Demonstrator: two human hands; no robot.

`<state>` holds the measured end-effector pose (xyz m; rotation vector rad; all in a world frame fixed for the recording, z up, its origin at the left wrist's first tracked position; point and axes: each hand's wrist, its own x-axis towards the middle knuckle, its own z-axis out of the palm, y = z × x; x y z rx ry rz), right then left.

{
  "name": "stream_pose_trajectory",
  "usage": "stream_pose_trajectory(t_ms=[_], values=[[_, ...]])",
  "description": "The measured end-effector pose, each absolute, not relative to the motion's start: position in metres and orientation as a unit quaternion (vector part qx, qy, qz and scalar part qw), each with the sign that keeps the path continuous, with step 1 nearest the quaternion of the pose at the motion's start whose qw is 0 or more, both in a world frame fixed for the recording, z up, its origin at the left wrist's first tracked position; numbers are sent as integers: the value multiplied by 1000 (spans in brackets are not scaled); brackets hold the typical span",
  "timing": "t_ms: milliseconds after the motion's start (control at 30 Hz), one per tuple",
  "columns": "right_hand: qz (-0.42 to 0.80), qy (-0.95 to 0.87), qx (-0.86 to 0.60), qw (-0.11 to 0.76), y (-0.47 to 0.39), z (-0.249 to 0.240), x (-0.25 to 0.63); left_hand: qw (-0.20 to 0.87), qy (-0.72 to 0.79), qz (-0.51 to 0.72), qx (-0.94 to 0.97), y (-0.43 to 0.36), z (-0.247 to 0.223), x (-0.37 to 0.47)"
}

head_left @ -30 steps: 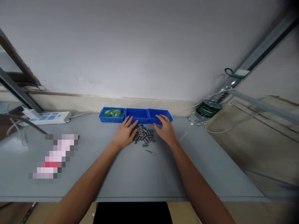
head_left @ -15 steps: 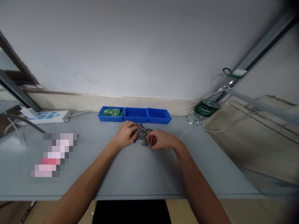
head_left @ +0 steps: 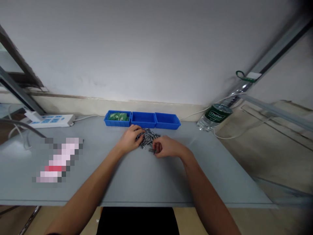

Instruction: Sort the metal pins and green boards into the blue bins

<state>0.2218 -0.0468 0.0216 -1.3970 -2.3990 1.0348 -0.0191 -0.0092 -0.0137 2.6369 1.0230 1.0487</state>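
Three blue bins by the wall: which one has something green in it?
The left bin, on the power strip side: green contents show inside, while the middle bin and right bin show plain blue insides.

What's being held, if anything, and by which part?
Right hand: curled at the metal pieces; whether it grips one, and where, can't be told. Left hand: curled at their left edge, no clear hold visible.

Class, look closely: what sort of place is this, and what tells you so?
Probably a workbench, perhaps in a workshop: a long, flat, grey table bears a row of rectangular blue plastic bins and a loose pile of small silvery-grey metal parts.
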Motion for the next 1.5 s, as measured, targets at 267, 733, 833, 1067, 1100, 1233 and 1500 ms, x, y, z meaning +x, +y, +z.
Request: stream_pose_trajectory(t_ms=[267,733,833,1067,1100,1233,1500], values=[[302,-820,-484,45,-44,24,224,67,341,338,875,-10,-12,-19],[188,-728,-532,389,-32,11,191,271,380,193,863,-13,20,-50],[130,-726,-566,368,-29,7,202,301,395,153,854,-12,20,-56],[-66,-721,-597,347,-11,-15,234,308,383,120,863,-17,19,-48],[-73,-729,-594,332,-9,-18,236,314,378,121,862,-18,20,-47],[-82,-715,-616,320,-4,-27,243,333,371,153,853,-20,23,-45],[-80,-724,-608,316,6,-39,251,282,386,200,855,-11,10,-48]])
